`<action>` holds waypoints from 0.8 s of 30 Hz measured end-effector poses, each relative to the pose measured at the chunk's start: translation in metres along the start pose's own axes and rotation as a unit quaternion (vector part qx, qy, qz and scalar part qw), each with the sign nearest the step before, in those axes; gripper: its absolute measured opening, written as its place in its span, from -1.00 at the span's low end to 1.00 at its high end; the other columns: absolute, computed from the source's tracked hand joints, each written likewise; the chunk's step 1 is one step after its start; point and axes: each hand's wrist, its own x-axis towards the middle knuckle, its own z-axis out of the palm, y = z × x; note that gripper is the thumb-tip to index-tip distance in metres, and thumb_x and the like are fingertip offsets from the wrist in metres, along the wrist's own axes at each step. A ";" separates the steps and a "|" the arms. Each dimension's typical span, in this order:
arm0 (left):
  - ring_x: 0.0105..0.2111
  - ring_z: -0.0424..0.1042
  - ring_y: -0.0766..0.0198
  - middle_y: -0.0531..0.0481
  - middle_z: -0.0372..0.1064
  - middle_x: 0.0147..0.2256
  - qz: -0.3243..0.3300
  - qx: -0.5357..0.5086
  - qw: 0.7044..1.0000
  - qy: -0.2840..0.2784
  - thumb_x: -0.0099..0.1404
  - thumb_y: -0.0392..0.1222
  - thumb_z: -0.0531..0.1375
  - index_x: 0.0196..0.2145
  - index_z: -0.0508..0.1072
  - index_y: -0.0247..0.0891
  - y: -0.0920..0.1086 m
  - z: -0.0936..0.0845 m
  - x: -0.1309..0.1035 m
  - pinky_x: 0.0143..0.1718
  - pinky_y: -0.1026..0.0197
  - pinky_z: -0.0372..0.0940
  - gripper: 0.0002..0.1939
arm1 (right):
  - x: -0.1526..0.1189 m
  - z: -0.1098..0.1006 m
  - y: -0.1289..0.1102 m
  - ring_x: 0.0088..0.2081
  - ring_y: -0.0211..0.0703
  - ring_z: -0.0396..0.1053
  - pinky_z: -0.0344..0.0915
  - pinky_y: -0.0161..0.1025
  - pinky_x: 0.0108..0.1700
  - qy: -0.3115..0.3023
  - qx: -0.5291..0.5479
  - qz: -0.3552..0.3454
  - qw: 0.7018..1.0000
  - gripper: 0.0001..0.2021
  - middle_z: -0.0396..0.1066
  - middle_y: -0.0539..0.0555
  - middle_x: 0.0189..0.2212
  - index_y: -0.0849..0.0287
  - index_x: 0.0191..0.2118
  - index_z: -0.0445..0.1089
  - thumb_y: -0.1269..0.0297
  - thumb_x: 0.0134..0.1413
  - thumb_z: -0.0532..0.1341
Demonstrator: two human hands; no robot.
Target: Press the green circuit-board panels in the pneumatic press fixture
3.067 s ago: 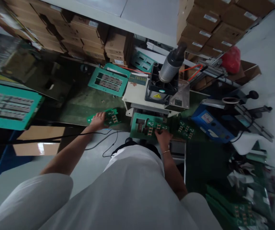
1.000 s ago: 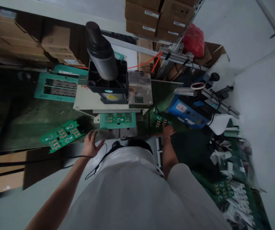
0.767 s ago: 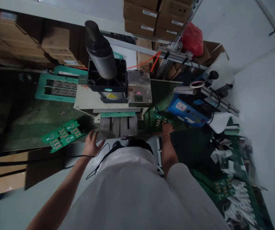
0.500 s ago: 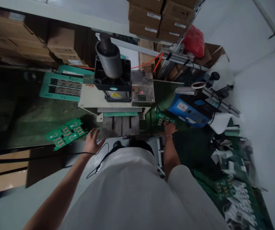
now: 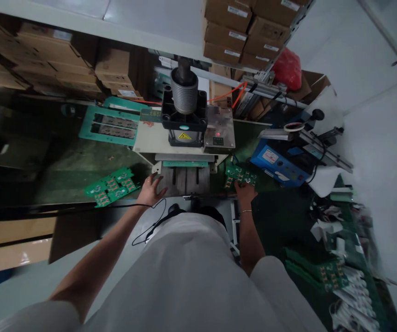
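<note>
A pneumatic press (image 5: 184, 115) stands at the middle of the green bench, a red light lit on its metal panel. Its teal fixture (image 5: 184, 163) sits back under the head, above a bare slotted metal plate (image 5: 184, 180). My left hand (image 5: 150, 191) rests with fingers spread at the bench edge, left of that plate, holding nothing. A green circuit board panel (image 5: 112, 185) lies further left. My right hand (image 5: 244, 190) lies on another green circuit board (image 5: 237, 175) to the right of the press; whether it grips the board I cannot tell.
A teal carrier frame (image 5: 110, 125) lies behind left of the press. A blue machine (image 5: 278, 163) stands to the right. More boards and white parts (image 5: 337, 272) pile at lower right. Cardboard boxes (image 5: 240, 27) are stacked behind. A black cable (image 5: 143, 233) hangs at the bench edge.
The teal fixture with its boards slid back under the press head, and the red light came on. My left hand moved from the left board to the bench edge; my right moved onto the board at the right.
</note>
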 end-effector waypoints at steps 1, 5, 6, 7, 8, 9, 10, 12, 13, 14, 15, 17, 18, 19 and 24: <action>0.28 0.28 -0.19 -0.38 0.21 0.27 0.007 0.000 1.000 -0.001 0.37 0.06 0.19 0.20 0.38 -0.25 0.001 -0.001 0.003 0.31 -0.21 0.26 -0.46 | -0.004 -0.002 -0.002 -0.07 0.18 0.49 0.25 0.04 0.02 0.002 0.000 -0.004 1.000 -0.69 0.60 0.23 -0.25 0.18 -0.33 0.55 0.02 0.14 0.27; 0.27 0.29 -0.17 -0.37 0.23 0.25 0.041 -0.003 0.999 -0.013 0.41 0.08 0.17 0.20 0.38 -0.27 0.008 -0.005 0.018 0.30 -0.20 0.25 -0.47 | -0.020 -0.008 -0.011 -0.09 0.14 0.49 0.26 -0.01 0.00 -0.009 0.008 -0.019 1.000 -0.71 0.59 0.18 -0.27 0.18 -0.34 0.54 0.02 0.13 0.29; 0.26 0.30 -0.18 -0.37 0.25 0.24 0.047 -0.004 0.999 -0.017 0.41 0.09 0.16 0.20 0.38 -0.27 0.009 -0.005 0.022 0.30 -0.21 0.25 -0.47 | -0.023 -0.010 -0.013 -0.09 0.13 0.49 0.26 -0.01 -0.01 -0.014 0.011 -0.024 1.000 -0.71 0.58 0.17 -0.27 0.17 -0.34 0.54 0.02 0.13 0.29; 0.25 0.30 -0.18 -0.36 0.26 0.23 0.051 -0.006 0.998 -0.023 0.41 0.09 0.16 0.20 0.38 -0.27 0.011 -0.006 0.026 0.29 -0.22 0.25 -0.47 | -0.026 -0.010 -0.014 -0.10 0.12 0.49 0.25 -0.02 -0.01 -0.017 0.014 -0.030 0.999 -0.71 0.58 0.16 -0.28 0.17 -0.35 0.53 0.02 0.13 0.29; 0.25 0.30 -0.19 -0.36 0.27 0.22 0.054 -0.007 0.998 -0.028 0.41 0.09 0.16 0.20 0.38 -0.27 0.012 -0.005 0.030 0.30 -0.23 0.24 -0.47 | -0.029 -0.011 -0.016 -0.09 0.12 0.49 0.25 -0.01 0.01 -0.018 0.016 -0.037 0.999 -0.71 0.58 0.16 -0.27 0.17 -0.36 0.52 0.02 0.14 0.29; 0.24 0.30 -0.20 -0.35 0.28 0.22 0.055 -0.008 0.998 -0.032 0.40 0.08 0.16 0.21 0.38 -0.27 0.014 -0.005 0.033 0.30 -0.25 0.22 -0.46 | -0.032 -0.011 -0.017 -0.09 0.12 0.49 0.24 0.00 0.02 -0.018 0.017 -0.044 0.999 -0.71 0.58 0.16 -0.27 0.17 -0.36 0.52 0.02 0.14 0.28; 0.24 0.29 -0.21 -0.35 0.28 0.22 0.056 -0.009 0.998 -0.036 0.39 0.08 0.16 0.21 0.38 -0.27 0.016 -0.004 0.037 0.31 -0.27 0.21 -0.46 | -0.035 -0.011 -0.018 -0.08 0.12 0.49 0.24 0.01 0.04 -0.016 0.016 -0.050 0.999 -0.71 0.58 0.17 -0.27 0.16 -0.37 0.51 0.02 0.15 0.27; 0.25 0.27 -0.23 -0.35 0.29 0.22 0.059 -0.006 0.997 -0.043 0.39 0.07 0.15 0.22 0.39 -0.28 0.019 -0.003 0.044 0.31 -0.28 0.19 -0.45 | -0.040 -0.012 -0.020 -0.08 0.13 0.49 0.23 0.03 0.07 -0.014 0.013 -0.061 0.998 -0.69 0.58 0.18 -0.26 0.16 -0.37 0.51 0.01 0.17 0.25; 0.25 0.26 -0.23 -0.35 0.29 0.22 0.062 -0.004 0.997 -0.048 0.39 0.06 0.14 0.22 0.39 -0.29 0.020 -0.002 0.047 0.31 -0.28 0.19 -0.45 | -0.042 -0.012 -0.021 -0.08 0.13 0.49 0.23 0.02 0.07 -0.014 0.012 -0.064 0.998 -0.69 0.58 0.18 -0.27 0.16 -0.37 0.51 0.01 0.17 0.24; 0.25 0.26 -0.23 -0.36 0.29 0.22 0.065 0.000 0.996 -0.054 0.40 0.06 0.13 0.22 0.40 -0.31 0.022 -0.001 0.050 0.31 -0.27 0.19 -0.45 | -0.044 -0.012 -0.022 -0.08 0.13 0.49 0.24 0.01 0.06 -0.014 0.010 -0.067 0.998 -0.69 0.58 0.18 -0.27 0.16 -0.37 0.51 0.00 0.17 0.25; 0.25 0.26 -0.23 -0.36 0.29 0.22 0.069 0.004 0.996 -0.062 0.41 0.05 0.12 0.22 0.40 -0.33 0.024 0.000 0.053 0.31 -0.26 0.20 -0.45 | -0.046 -0.013 -0.022 -0.08 0.12 0.49 0.25 -0.01 0.05 -0.015 0.009 -0.068 0.998 -0.70 0.58 0.18 -0.27 0.15 -0.37 0.51 0.00 0.17 0.26; 0.25 0.26 -0.22 -0.37 0.28 0.23 0.077 0.012 0.994 -0.080 0.41 0.03 0.12 0.21 0.41 -0.37 0.028 0.002 0.059 0.32 -0.24 0.19 -0.45 | -0.049 -0.014 -0.023 -0.09 0.12 0.50 0.26 -0.03 0.03 -0.020 0.008 -0.069 0.997 -0.70 0.58 0.18 -0.27 0.14 -0.37 0.52 0.01 0.16 0.28; 0.26 0.26 -0.23 -0.38 0.28 0.24 0.081 0.015 0.993 -0.089 0.40 0.02 0.13 0.21 0.42 -0.38 0.030 0.003 0.061 0.33 -0.23 0.18 -0.45 | -0.050 -0.014 -0.023 -0.09 0.12 0.50 0.26 -0.03 0.02 -0.023 0.007 -0.069 0.997 -0.70 0.58 0.19 -0.26 0.14 -0.37 0.52 0.00 0.17 0.28; 0.26 0.25 -0.24 -0.38 0.28 0.25 0.085 0.019 0.991 -0.097 0.38 0.01 0.15 0.21 0.42 -0.37 0.032 0.004 0.063 0.34 -0.23 0.18 -0.44 | -0.051 -0.015 -0.023 -0.09 0.13 0.50 0.26 -0.03 0.02 -0.028 0.007 -0.069 0.997 -0.70 0.59 0.19 -0.26 0.14 -0.36 0.52 0.00 0.17 0.28; 0.35 0.17 -0.24 -0.36 0.25 0.32 0.104 0.038 0.986 -0.128 0.37 0.00 0.19 0.30 0.37 -0.34 0.048 0.014 0.069 0.35 -0.20 0.16 -0.38 | -0.056 -0.017 -0.022 -0.06 0.14 0.50 0.25 -0.05 0.00 -0.048 0.007 -0.069 0.996 -0.69 0.60 0.20 -0.26 0.14 -0.37 0.53 -0.01 0.18 0.29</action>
